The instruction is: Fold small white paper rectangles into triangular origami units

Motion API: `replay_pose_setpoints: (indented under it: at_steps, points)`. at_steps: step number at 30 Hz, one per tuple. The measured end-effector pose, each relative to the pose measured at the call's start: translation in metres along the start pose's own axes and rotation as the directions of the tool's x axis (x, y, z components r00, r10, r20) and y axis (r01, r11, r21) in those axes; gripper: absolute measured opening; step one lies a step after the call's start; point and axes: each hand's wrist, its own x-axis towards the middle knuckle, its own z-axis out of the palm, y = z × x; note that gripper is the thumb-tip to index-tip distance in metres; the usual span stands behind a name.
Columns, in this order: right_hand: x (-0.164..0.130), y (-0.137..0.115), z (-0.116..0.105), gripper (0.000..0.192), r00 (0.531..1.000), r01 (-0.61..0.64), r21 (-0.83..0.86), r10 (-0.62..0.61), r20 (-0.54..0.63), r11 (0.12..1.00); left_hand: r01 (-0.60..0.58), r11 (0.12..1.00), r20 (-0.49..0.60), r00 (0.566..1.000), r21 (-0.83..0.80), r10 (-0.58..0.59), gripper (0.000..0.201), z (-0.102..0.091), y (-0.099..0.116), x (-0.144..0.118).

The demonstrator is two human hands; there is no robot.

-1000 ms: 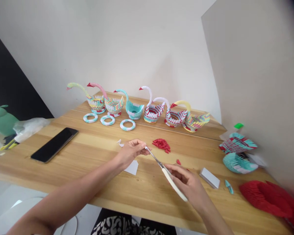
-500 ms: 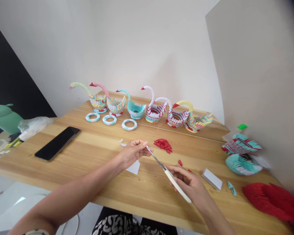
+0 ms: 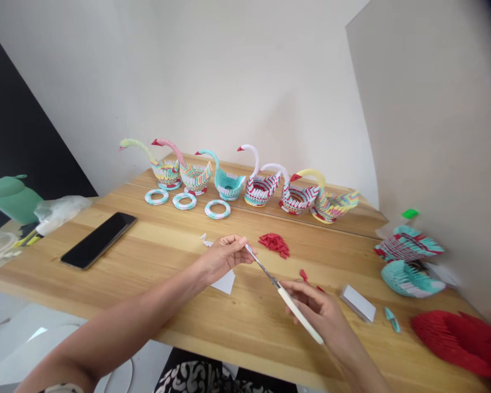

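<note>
Right hand (image 3: 319, 311) closes around the scissors (image 3: 284, 295), blades aimed at ten o'clock. Left hand (image 3: 225, 254) fingers pinch a tiny paper piece at the tips, steadying it for cutting above the desk (image 3: 147, 256).

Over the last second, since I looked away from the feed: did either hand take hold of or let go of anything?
No. The right hand keeps the scissors and the left hand keeps pinching a small piece at the blade tips. Both hands appear slightly further right in the picture, but so does everything on the table, so the camera moved. The paper swans, rings, phone and red pieces lie as before.
</note>
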Motion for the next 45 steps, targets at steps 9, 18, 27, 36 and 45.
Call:
replay_pose_setpoints:
  at_steps: [9, 18, 27, 36, 45]
  points:
    - [0.002, 0.002, -0.001, 0.043, 1.0, -0.017, -0.027, 0.017, 0.017, 0.999, 0.002, 1.0, 0.008, 1.0, -0.005, -0.002, 0.027, -0.003, -0.002, 0.001]
    - [0.002, 0.0, -0.002, 0.035, 0.996, 0.084, -0.124, -0.087, -0.02, 0.989, -0.018, 0.998, 0.028, 0.999, 0.062, 0.017, 0.025, -0.004, -0.002, 0.003]
    - [-0.004, 0.005, 0.007, 0.027, 0.86, 0.354, -0.628, -0.506, -0.073, 0.693, -0.035, 0.994, -0.042, 0.998, 0.101, 0.04, 0.025, -0.005, -0.003, 0.004]
    - [-0.005, 0.008, 0.012, 0.027, 0.831, 0.362, -0.673, -0.55, -0.081, 0.645, -0.061, 0.99, -0.058, 0.996, 0.125, 0.069, 0.027, -0.007, -0.001, 0.005]
    - [-0.001, 0.002, 0.01, 0.023, 0.922, 0.303, -0.528, -0.384, -0.048, 0.793, -0.055, 0.984, -0.008, 0.998, 0.171, 0.057, 0.026, -0.006, -0.002, 0.003]
